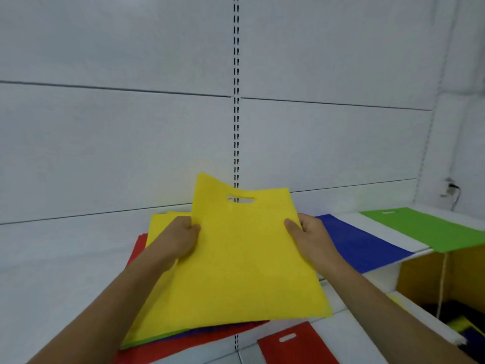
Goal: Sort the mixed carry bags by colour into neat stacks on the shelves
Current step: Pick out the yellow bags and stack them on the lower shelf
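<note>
Left hand (181,239) and right hand (309,235) each pinch a side edge of the yellow bag (236,258), thumbs on top, held above the mixed pile (183,340). Blue bag (359,243) and green bag (425,227) lie on the shelf (378,227) at its right end; red bag (296,348) at lower front edge.

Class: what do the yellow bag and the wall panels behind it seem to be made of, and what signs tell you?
Yellow bag: probably non-woven fabric, matte; it bends softly between the hands, shows no shine, and has a die-cut handle slot. Wall panels: likely painted metal or board, smooth white; flat, rigid, with straight seams.
</note>
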{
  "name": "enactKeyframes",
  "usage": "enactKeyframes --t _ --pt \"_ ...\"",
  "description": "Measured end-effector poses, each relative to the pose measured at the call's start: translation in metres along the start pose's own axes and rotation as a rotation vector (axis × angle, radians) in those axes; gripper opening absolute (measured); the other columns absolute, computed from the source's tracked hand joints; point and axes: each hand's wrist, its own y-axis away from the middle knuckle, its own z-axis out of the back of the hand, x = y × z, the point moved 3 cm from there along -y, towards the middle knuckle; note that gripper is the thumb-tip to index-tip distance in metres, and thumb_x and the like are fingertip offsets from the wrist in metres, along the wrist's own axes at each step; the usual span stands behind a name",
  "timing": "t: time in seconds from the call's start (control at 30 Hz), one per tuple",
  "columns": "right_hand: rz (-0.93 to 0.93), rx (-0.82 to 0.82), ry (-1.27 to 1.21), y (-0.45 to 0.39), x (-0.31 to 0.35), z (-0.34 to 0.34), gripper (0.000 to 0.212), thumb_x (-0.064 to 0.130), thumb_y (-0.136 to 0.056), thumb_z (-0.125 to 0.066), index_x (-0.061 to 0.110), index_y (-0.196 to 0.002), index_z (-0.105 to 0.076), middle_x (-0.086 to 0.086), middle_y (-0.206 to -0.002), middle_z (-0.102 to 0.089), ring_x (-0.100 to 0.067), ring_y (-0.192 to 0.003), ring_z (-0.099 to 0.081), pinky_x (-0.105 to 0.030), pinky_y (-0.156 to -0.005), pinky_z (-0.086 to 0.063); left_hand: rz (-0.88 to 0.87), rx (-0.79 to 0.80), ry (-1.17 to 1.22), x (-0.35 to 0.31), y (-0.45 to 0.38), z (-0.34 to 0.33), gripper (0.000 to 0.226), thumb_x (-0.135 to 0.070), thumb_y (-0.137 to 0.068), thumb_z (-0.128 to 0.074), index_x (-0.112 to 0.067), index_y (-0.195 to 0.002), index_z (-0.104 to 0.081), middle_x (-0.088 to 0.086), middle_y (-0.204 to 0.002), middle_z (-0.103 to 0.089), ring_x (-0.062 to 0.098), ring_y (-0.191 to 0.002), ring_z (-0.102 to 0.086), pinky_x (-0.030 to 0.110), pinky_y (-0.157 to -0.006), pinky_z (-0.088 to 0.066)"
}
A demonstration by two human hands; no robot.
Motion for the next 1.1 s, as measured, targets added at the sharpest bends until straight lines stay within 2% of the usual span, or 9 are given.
enactKeyframes --t 0.07,0.17,0.23,0.37,0.53,0.7,0.8,0.93,1.1 --pt "-0.115 0.018 -0.082 0.005 -0.006 0.012 0.016 0.033 -0.097 -0.056 0.022 -0.098 -0.067 -0.001 -0.095 -0.073 -0.021 -0.087 -0.069 -0.039 -0.077 -0.057 -0.127 -0.083 -0.033 -0.018 0.004 -0.009 0.027 -0.019 -0.100 -0.040 -0.010 -0.105 -0.065 0.007 -0.106 -0.066 0.028 -0.099 -0.061 0.041 -0.092 -0.049" --pt "-0.266 0.060 -0.215 0.016 -0.022 0.040 0.018 0.031 -0.095 -0.060 0.017 -0.103 -0.070 -0.003 -0.097 -0.075 -0.024 -0.090 -0.072 -0.045 -0.085 -0.057 -0.230 -0.150 -0.108 -0.041 0.015 -0.028 0.029 -0.018 -0.099 -0.039 -0.008 -0.104 -0.065 0.009 -0.108 -0.065 0.028 -0.102 -0.059 0.038 -0.091 -0.046" --pt "-0.234 0.022 -0.184 0.023 -0.029 0.063 0.016 0.028 -0.095 -0.060 0.018 -0.101 -0.070 -0.003 -0.097 -0.075 -0.023 -0.089 -0.072 -0.046 -0.085 -0.057 -0.270 -0.142 -0.134 -0.056 0.021 -0.045 0.028 -0.019 -0.098 -0.037 -0.007 -0.100 -0.063 0.010 -0.107 -0.064 0.029 -0.102 -0.058 0.039 -0.089 -0.046" --pt "-0.043 -0.140 0.097 0.044 -0.042 0.130 0.010 0.026 -0.097 -0.056 0.029 -0.098 -0.065 0.006 -0.100 -0.072 -0.011 -0.086 -0.068 -0.031 -0.077 -0.054 -0.404 -0.140 -0.156 -0.099 0.038 -0.106 0.027 -0.019 -0.100 -0.035 -0.005 -0.101 -0.058 0.011 -0.103 -0.062 0.028 -0.095 -0.056 0.040 -0.084 -0.045" --pt "-0.033 -0.276 0.217 0.073 -0.079 0.249 0.021 0.030 -0.100 -0.049 0.024 -0.117 -0.061 0.008 -0.108 -0.069 -0.013 -0.095 -0.065 -0.040 -0.086 -0.053 -0.546 -0.057 -0.175 -0.165 0.054 -0.217 0.027 -0.022 -0.101 -0.035 -0.004 -0.102 -0.056 0.011 -0.099 -0.061 0.028 -0.092 -0.055 0.036 -0.075 -0.040" --pt "-0.155 -0.313 0.236 0.109 -0.127 0.378 0.016 0.028 -0.101 -0.046 0.024 -0.107 -0.061 0.003 -0.100 -0.069 -0.015 -0.088 -0.068 -0.044 -0.081 -0.056 -0.554 0.092 -0.098 -0.226 0.077 -0.345 0.027 -0.027 -0.102 -0.035 -0.011 -0.102 -0.055 0.003 -0.096 -0.060 0.017 -0.086 -0.056 0.032 -0.075 -0.042" --pt "-0.191 -0.369 0.286 0.130 -0.156 0.440 0.020 0.029 -0.101 -0.046 0.015 -0.103 -0.060 -0.003 -0.096 -0.068 -0.019 -0.084 -0.066 -0.041 -0.073 -0.055 -0.548 0.153 -0.051 -0.251 0.094 -0.420 0.026 -0.027 -0.102 -0.034 -0.011 -0.099 -0.054 0.003 -0.092 -0.060 0.020 -0.086 -0.058 0.034 -0.075 -0.046" --pt "-0.248 -0.387 0.312 0.149 -0.202 0.500 0.014 0.026 -0.101 -0.046 0.022 -0.093 -0.057 0.001 -0.090 -0.065 -0.015 -0.078 -0.062 -0.014 -0.054 -0.043 -0.487 0.236 -0.030 -0.261 0.116 -0.507 0.034 -0.027 -0.103 -0.032 -0.013 -0.126 -0.052 0.001 -0.114 -0.057 0.022 -0.106 -0.055 0.028 -0.086 -0.038" --pt "-0.402 -0.245 0.250 0.157 -0.268 0.538 0.019 0.026 -0.103 -0.042 0.030 -0.118 -0.053 0.015 -0.103 -0.061 -0.002 -0.092 -0.060 -0.017 -0.067 -0.045 -0.446 0.326 -0.002 -0.240 0.121 -0.591 0.029 -0.027 -0.103 -0.031 -0.017 -0.117 -0.055 -0.005 -0.102 -0.057 0.009 -0.085 -0.053 0.025 -0.079 -0.043"
